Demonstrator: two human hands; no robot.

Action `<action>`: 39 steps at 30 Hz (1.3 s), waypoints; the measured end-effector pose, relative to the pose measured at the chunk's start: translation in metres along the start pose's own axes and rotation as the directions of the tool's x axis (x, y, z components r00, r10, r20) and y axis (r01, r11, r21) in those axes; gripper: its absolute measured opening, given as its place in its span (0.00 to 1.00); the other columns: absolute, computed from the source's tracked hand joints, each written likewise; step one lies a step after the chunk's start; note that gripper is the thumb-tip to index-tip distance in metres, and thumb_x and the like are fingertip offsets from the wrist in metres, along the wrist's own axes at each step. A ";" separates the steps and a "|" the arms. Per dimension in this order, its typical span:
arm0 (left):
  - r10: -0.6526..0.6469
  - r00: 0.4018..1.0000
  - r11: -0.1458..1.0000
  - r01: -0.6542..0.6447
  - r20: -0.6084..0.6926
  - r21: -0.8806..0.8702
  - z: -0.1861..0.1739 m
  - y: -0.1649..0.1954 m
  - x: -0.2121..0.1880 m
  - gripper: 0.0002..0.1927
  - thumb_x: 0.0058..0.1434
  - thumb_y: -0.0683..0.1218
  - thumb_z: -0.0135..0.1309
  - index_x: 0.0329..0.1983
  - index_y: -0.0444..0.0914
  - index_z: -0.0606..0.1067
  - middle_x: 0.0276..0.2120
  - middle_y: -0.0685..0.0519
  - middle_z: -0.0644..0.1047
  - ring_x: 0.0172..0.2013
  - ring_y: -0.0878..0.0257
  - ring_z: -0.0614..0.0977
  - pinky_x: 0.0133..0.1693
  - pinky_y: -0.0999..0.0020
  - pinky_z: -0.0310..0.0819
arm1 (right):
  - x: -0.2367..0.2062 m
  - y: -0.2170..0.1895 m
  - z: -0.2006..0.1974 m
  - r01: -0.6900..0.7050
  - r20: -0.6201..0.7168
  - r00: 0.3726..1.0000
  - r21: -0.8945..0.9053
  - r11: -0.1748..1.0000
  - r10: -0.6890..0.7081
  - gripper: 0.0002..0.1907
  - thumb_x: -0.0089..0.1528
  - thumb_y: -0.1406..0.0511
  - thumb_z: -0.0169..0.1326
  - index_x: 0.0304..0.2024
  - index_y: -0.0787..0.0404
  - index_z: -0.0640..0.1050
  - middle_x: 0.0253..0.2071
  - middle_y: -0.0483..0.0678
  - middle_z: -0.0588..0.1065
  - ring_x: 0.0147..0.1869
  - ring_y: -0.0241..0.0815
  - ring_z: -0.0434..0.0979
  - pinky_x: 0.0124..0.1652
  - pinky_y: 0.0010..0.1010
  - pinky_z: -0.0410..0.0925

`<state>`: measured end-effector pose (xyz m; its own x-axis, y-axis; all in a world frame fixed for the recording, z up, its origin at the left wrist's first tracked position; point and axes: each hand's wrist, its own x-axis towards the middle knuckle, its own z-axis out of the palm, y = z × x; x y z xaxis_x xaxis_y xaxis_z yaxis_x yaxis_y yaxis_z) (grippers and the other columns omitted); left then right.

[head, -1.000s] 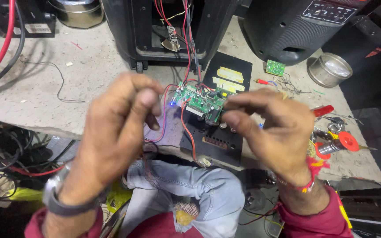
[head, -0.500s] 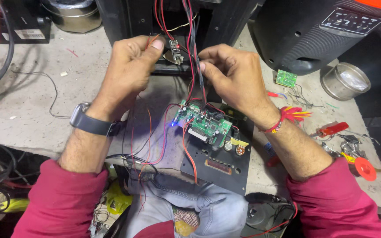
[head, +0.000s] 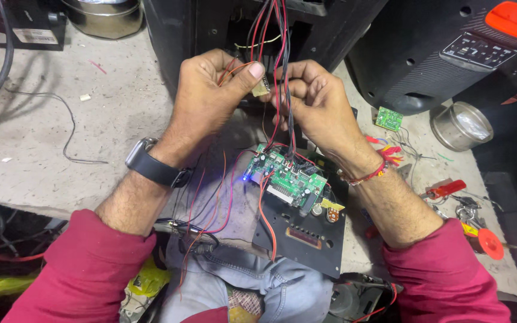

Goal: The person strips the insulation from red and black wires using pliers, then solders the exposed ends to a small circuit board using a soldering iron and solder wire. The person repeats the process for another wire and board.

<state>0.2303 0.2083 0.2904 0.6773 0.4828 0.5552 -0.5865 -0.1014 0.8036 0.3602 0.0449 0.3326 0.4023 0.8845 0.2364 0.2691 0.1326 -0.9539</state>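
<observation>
From the head camera, both hands meet at the far middle of the scene, just in front of a black speaker cabinet point(head: 210, 36). The left hand point(head: 210, 101) has its grip pressed together, thumb and forefinger pinching a small pale connector point(head: 262, 87) at the end of thin red wires. The right hand point(head: 318, 104) is curled closed around a bundle of red and black wires point(head: 282, 54) that drops out of the cabinet; its fingertips touch the same connector.

Nearer, below the hands, a green circuit board point(head: 285, 176) lies on a flat black panel point(head: 306, 239), a blue light glowing at its left edge. That glow suggests the board is powered, so a slipped bare wire end could short against it. The thin leads look easy to tug loose from the board if the hands pull too hard, and the loose red strands trailing toward the lap could snag.

The worktop point(head: 91, 131) is rough, pale grey and gritty. To the right sit a small green board point(head: 389, 118), a round shiny metal tin point(head: 461, 125), a red-handled tool point(head: 447, 189) and a red disc point(head: 487, 243). The left wrist wears a smooth black watch point(head: 151, 164); the right carries coloured thread bands point(head: 375, 167).
</observation>
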 end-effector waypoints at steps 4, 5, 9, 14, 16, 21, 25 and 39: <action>0.030 0.992 0.966 0.003 -0.124 0.259 0.000 -0.003 -0.002 0.16 0.66 0.50 0.64 0.35 0.31 0.78 0.24 0.57 0.78 0.24 0.76 0.71 0.24 0.76 0.63 | -0.002 -0.005 0.005 -0.051 -0.041 0.998 0.061 0.997 0.054 0.16 0.64 0.74 0.59 0.53 0.68 0.71 0.41 0.51 0.80 0.39 0.34 0.82 0.36 0.25 0.76; 0.044 0.988 0.951 0.004 -0.146 0.309 0.001 -0.001 -0.003 0.16 0.65 0.51 0.65 0.34 0.32 0.79 0.23 0.57 0.78 0.24 0.76 0.71 0.24 0.76 0.63 | -0.002 -0.006 0.007 -0.073 -0.047 0.996 0.056 0.996 0.075 0.17 0.63 0.75 0.60 0.53 0.67 0.72 0.41 0.51 0.81 0.38 0.34 0.82 0.36 0.25 0.76; 0.058 0.982 0.928 0.014 -0.180 0.373 0.003 0.008 -0.006 0.17 0.63 0.53 0.65 0.31 0.34 0.79 0.20 0.60 0.78 0.23 0.78 0.73 0.23 0.77 0.67 | -0.003 -0.006 0.012 -0.087 -0.063 0.994 0.082 0.993 0.092 0.19 0.59 0.75 0.64 0.50 0.66 0.72 0.40 0.51 0.81 0.36 0.34 0.82 0.36 0.24 0.76; 0.091 0.976 0.909 -0.001 -0.197 0.416 0.007 0.015 -0.008 0.17 0.63 0.53 0.66 0.31 0.34 0.79 0.18 0.61 0.74 0.21 0.78 0.69 0.22 0.76 0.63 | -0.003 0.000 0.013 -0.017 -0.100 0.995 0.134 0.991 0.030 0.19 0.59 0.76 0.66 0.46 0.64 0.71 0.36 0.51 0.80 0.36 0.35 0.82 0.37 0.25 0.76; 0.091 0.976 0.905 0.002 -0.198 0.426 0.008 0.015 -0.009 0.17 0.63 0.52 0.66 0.31 0.34 0.79 0.17 0.61 0.73 0.21 0.77 0.69 0.22 0.75 0.62 | -0.002 0.002 0.013 -0.001 -0.124 0.992 0.120 0.993 0.016 0.18 0.59 0.76 0.66 0.45 0.64 0.70 0.35 0.51 0.80 0.34 0.35 0.81 0.36 0.25 0.76; 0.097 0.981 0.916 -0.023 -0.166 0.400 0.010 0.016 -0.013 0.15 0.64 0.51 0.65 0.31 0.34 0.80 0.18 0.61 0.71 0.22 0.77 0.68 0.23 0.75 0.61 | -0.004 0.003 0.012 0.024 -0.107 0.994 0.158 0.987 -0.007 0.18 0.59 0.77 0.65 0.45 0.63 0.70 0.36 0.49 0.79 0.35 0.34 0.81 0.36 0.23 0.75; 0.125 0.980 0.916 -0.053 -0.156 0.399 0.011 0.015 -0.013 0.15 0.65 0.50 0.64 0.32 0.33 0.79 0.20 0.58 0.74 0.24 0.76 0.71 0.25 0.75 0.65 | -0.006 0.002 0.009 0.044 -0.072 0.997 0.195 0.980 -0.031 0.18 0.60 0.79 0.62 0.46 0.63 0.69 0.39 0.47 0.79 0.40 0.33 0.82 0.42 0.23 0.76; 0.132 0.989 0.955 -0.109 -0.064 0.277 0.004 0.019 -0.015 0.15 0.70 0.50 0.58 0.41 0.32 0.81 0.33 0.52 0.85 0.35 0.73 0.83 0.37 0.74 0.78 | -0.012 0.000 0.003 -0.089 -0.090 0.991 0.077 0.993 0.096 0.07 0.67 0.66 0.57 0.44 0.63 0.79 0.32 0.43 0.78 0.29 0.26 0.71 0.28 0.17 0.63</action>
<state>0.2106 0.1960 0.2982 0.5644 0.5195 0.6415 -0.5108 -0.3907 0.7658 0.3530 0.0359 0.3291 0.5034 0.8492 0.1596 0.1638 0.0876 -0.9826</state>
